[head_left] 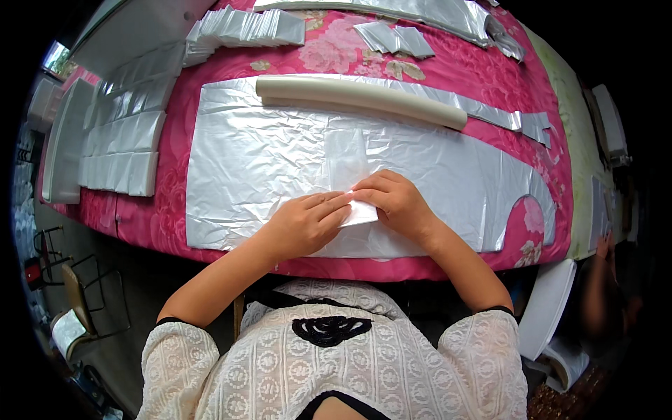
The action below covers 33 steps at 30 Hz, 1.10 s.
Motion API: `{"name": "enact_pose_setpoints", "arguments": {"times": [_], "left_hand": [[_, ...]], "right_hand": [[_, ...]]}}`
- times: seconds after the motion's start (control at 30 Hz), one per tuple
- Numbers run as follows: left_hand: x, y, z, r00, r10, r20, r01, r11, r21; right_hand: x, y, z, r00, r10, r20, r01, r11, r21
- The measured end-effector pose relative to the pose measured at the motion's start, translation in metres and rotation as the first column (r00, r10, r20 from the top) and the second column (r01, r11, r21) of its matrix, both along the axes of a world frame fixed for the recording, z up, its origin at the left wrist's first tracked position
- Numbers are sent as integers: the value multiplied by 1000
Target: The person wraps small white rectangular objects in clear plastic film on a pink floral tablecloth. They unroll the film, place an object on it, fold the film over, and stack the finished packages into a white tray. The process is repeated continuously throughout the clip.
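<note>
A thin white plastic bag (pixel 360 214), folded into a small packet, lies between my hands near the table's front edge. My left hand (pixel 306 222) has its fingers pressed together on the packet's left side. From the right, my right hand (pixel 396 203) pinches the upper edge, its fingertips meeting those of the left. Beyond the fingers, a translucent folded strip (pixel 346 157) runs away from me. Beneath it all is a flat layer of crinkled white plastic bags (pixel 245 161), with a rounded cutout at the right end. What the fingers cover of the packet is hidden.
A long beige tube (pixel 360 98) lies across the bags' far side. Folded packets stand in a row (pixel 245 28) at the back left, with more stacked (pixel 119 171) at left and several (pixel 394 40) at the back. A pink floral cloth (pixel 175 217) covers the table.
</note>
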<state>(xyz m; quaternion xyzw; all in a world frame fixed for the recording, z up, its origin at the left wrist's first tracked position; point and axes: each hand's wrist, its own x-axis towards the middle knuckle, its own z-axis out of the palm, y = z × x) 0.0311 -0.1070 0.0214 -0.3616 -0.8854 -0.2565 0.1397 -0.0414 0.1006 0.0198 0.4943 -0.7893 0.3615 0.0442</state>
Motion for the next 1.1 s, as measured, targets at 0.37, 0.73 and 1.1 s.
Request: {"name": "enact_pose_setpoints", "arguments": {"times": [0.37,0.73,1.1], "left_hand": [[16,3,6,885,256,389,-324,939,119],[-14,6,21,587,460,666,-648,761,45],[-13,33,-17,870,448,207,-401,886,-231]], "right_hand": [[7,1,14,852,-229,471,178,972,151],[-34,-25,33,506,-486,713,77,848,524],[-27,-29,34,545,-512,664,132,835,534]]}}
